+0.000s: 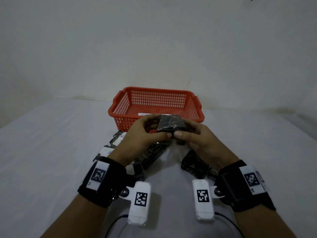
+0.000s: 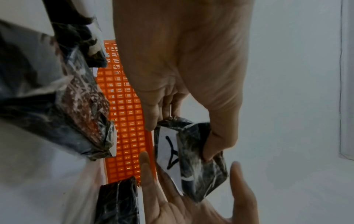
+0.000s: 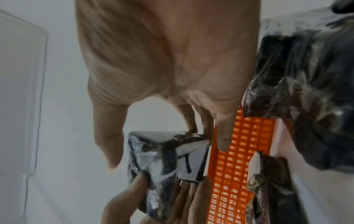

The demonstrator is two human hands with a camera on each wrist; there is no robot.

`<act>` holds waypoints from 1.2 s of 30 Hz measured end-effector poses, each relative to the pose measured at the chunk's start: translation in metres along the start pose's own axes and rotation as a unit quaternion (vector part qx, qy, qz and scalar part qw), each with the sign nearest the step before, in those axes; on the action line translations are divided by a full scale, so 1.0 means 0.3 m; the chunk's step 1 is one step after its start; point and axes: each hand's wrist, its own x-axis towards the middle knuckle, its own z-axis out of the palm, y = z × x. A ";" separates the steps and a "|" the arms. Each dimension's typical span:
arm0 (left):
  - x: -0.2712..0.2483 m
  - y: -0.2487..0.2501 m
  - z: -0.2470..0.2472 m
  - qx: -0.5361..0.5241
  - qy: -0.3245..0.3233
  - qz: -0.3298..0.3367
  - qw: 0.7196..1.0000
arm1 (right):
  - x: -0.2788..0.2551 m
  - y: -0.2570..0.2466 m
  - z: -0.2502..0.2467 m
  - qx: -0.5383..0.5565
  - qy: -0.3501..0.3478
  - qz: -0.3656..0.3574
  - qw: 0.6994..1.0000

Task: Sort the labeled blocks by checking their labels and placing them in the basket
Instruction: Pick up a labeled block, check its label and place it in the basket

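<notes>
A dark, plastic-wrapped block (image 1: 171, 125) is held up just in front of the red basket (image 1: 120, 102). My left hand (image 1: 155, 129) pinches its left end between thumb and fingers. My right hand (image 1: 186, 131) cups its right end, fingers curled behind it. In the left wrist view the block (image 2: 199, 166) turns a white label (image 2: 168, 151) with a hand-drawn "A" toward the camera. The right wrist view catches the same label (image 3: 189, 163) on the block (image 3: 153, 159), with my right thumb a little off the block's side.
Several more wrapped blocks (image 1: 151, 155) lie on the white table under and between my wrists, one at the right (image 1: 193, 164). A white slip (image 1: 145, 115) with writing lies in the basket. A wall stands close behind the basket.
</notes>
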 end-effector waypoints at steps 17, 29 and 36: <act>0.006 -0.006 0.020 -0.012 0.065 0.013 0.998 | -0.015 -0.016 0.023 -0.060 0.095 -0.002 0.994; -0.008 0.002 0.019 0.034 -0.021 0.061 0.997 | -0.015 -0.041 0.021 0.034 0.085 0.043 0.995; 0.001 -0.001 0.026 0.026 -0.005 0.002 1.000 | 0.007 -0.016 -0.003 0.038 0.048 0.023 0.998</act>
